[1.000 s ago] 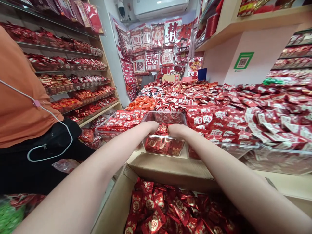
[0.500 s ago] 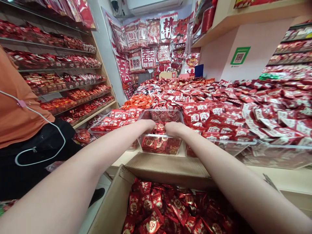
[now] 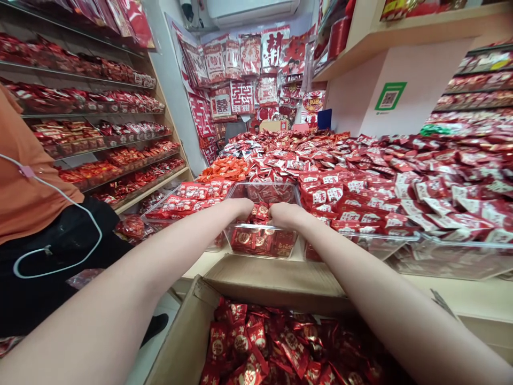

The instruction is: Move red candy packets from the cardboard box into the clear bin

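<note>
Both my hands reach into a clear plastic bin [image 3: 262, 187] on the counter, which holds rows of red-and-gold wrapped candies [image 3: 256, 239]. My left hand [image 3: 241, 207] is at the bin's left side, its fingers curled down onto the candies. Facing it from the right, my right hand [image 3: 285, 215] is bent inward, with fingers closed at the same row. A few red candies [image 3: 261, 210] show in the gap between the hands. The fingertips are mostly hidden. Below my arms stands an open cardboard box [image 3: 276, 280] with loose red candies [image 3: 240, 342] in it.
Neighbouring clear bins [image 3: 460, 254] and heaps of red packets [image 3: 360, 160] cover the counter. Shelves of packets [image 3: 100, 109] line the left wall. A person in an orange top [image 3: 36, 182] stands close at my left, a white cable [image 3: 94, 219] hanging in front.
My hands stay in the bin with nearly the same pose, the right one slightly further left. The view has shifted slightly.
</note>
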The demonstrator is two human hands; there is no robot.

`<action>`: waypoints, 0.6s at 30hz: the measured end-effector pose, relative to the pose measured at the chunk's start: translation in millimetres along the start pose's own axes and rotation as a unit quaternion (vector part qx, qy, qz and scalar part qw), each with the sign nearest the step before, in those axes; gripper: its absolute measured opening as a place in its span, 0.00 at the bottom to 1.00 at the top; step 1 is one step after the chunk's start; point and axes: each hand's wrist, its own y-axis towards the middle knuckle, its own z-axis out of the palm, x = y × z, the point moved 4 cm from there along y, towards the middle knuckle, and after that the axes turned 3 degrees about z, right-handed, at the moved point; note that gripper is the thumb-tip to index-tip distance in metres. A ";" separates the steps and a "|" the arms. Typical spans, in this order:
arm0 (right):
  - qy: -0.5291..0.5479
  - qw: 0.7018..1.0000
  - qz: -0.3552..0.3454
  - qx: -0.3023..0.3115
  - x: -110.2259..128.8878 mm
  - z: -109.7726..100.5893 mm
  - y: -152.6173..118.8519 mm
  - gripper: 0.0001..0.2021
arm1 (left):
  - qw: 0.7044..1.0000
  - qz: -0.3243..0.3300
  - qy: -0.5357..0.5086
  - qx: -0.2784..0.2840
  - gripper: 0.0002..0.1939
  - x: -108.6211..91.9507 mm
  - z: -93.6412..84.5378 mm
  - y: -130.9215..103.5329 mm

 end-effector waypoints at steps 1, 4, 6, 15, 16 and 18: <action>0.000 1.000 0.000 -0.003 -0.4 0.2 0.3 0.19 | 1.000 0.006 0.013 -0.004 0.15 -0.7 -1.5 -0.4; -0.004 1.000 0.001 -0.006 -0.9 0.9 1.2 0.18 | 0.998 0.037 0.046 -0.019 0.14 -5.2 -5.7 -4.0; -0.008 1.000 0.002 -0.002 -0.8 1.5 1.8 0.17 | 0.996 0.070 0.054 -0.033 0.13 -10.8 -8.6 -9.1; -0.030 0.999 0.009 0.025 -0.5 5.9 6.0 0.17 | 0.978 0.203 -0.029 0.044 0.16 -43.8 6.2 -20.0; -0.032 0.999 0.008 0.026 -0.4 6.0 6.2 0.17 | 0.976 0.207 -0.044 0.054 0.16 -45.1 9.3 -18.5; -0.035 0.999 0.008 0.026 -0.2 5.6 6.0 0.16 | 0.972 0.210 -0.080 0.067 0.17 -45.6 14.5 -15.6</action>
